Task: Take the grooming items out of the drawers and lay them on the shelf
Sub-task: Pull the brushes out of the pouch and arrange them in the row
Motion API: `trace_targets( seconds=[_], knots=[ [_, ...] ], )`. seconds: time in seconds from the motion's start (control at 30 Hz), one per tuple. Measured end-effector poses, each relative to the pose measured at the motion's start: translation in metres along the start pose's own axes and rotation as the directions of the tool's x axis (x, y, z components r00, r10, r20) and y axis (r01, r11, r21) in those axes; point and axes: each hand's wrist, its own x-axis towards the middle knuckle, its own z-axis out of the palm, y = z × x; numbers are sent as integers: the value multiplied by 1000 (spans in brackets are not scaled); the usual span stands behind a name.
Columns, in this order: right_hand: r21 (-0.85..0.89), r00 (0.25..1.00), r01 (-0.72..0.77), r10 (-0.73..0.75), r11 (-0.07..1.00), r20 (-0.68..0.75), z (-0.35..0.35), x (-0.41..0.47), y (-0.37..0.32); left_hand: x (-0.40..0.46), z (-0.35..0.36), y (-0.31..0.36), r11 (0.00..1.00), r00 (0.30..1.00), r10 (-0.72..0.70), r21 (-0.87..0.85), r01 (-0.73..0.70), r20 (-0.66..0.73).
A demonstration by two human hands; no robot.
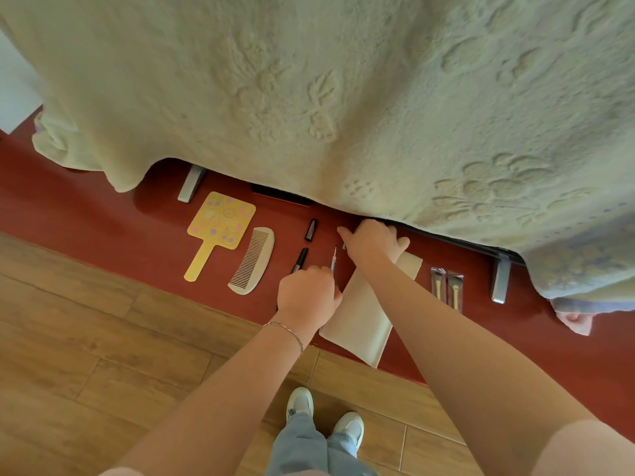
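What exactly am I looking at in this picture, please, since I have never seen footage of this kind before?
There is no machine here: a person wears a camera on the head, so the single picture looks down past their own arms to their shoes and the wooden floor.

In front of them runs a red shelf, with a thick cream blanket hanging over whatever stands behind it.

On the shelf lie a yellow hand mirror, a pale comb, a small dark cap, a dark pen-like item, a white cloth and two wrapped brushes.

The left hand is closed around a thin pointed tool. The right hand reaches toward the blanket's lower edge; whether it holds anything cannot be told.
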Motion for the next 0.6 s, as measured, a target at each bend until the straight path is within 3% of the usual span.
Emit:
trace_targets(
  seconds=[0.2,0.33,0.43,0.6],
  knots=[
    [122,996,88,-92,989,22,-16,-10,9,-13,-4,0,999,995,46,6,-46,-93],
    [269,974,223,-205,937,-95,-34,-39,39,-24,1,4,956,931,267,-54,-288,-251],
    [264,971,238,-222,935,-90,-38,-64,72,-30,8,19,895,873,431,-17,-446,-226],
    [209,968,216,-181,954,-175,-41,-108,135,-38,-6,62,867,842,481,-11,-498,-245]
  ],
)
